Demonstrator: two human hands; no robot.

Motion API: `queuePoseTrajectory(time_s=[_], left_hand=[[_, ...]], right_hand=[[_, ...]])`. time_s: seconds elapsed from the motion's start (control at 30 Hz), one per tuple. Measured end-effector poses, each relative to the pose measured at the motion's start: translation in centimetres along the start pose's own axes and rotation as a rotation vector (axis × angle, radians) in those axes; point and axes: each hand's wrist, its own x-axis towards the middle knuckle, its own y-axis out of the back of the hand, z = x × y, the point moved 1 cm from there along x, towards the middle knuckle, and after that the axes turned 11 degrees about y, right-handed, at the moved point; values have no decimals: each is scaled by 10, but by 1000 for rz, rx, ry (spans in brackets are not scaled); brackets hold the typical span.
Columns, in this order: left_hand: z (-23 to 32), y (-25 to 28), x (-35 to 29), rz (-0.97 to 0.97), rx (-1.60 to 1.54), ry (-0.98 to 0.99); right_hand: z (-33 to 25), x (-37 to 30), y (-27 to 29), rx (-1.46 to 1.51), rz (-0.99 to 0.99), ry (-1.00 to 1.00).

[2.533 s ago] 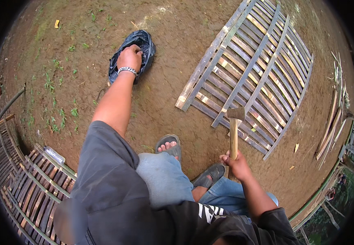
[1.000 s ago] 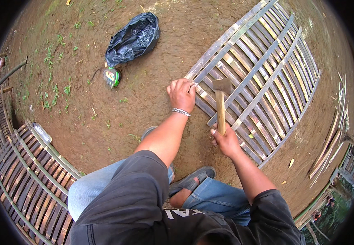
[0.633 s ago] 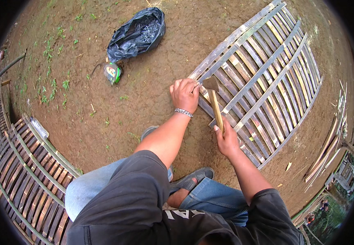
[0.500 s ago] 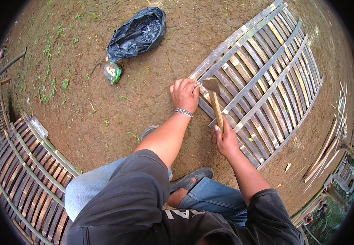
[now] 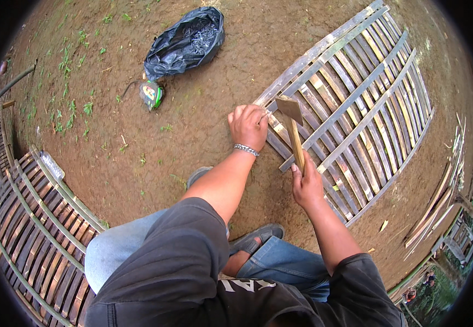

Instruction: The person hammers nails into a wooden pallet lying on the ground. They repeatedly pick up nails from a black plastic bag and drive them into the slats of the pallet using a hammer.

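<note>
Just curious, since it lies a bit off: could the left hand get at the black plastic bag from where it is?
Probably yes. The left hand rests at the slat panel's edge, and only bare dirt lies between it and the black plastic bag.

Bare brown dirt ground (image 5: 204, 125) w/ sparse grass tufts at upper left. On it: slatted bamboo panel (image 5: 356, 103) flat at right, 2nd slatted panel (image 5: 34, 223) at lower left, black plastic bag (image 5: 184, 41) up top, green tape measure (image 5: 152, 94) just below bag, loose bamboo strips (image 5: 438, 201) far right.
</note>
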Motion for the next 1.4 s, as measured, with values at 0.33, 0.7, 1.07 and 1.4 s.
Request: queuePoseTrajectory(time_s=[0.33,0.7,1.07,1.4], left_hand=[[4,1,2,-18,12,1],[5,-1,1,-21,3,13],[-13,31,-8,-88,171,17],[-19,37,-14,-147,269,11]], right_hand=[[5,-3,-2,32,9,40],[9,-8,-5,28,34,40],[10,-8,-6,87,140,157],[-3,0,5,5,100,134]])
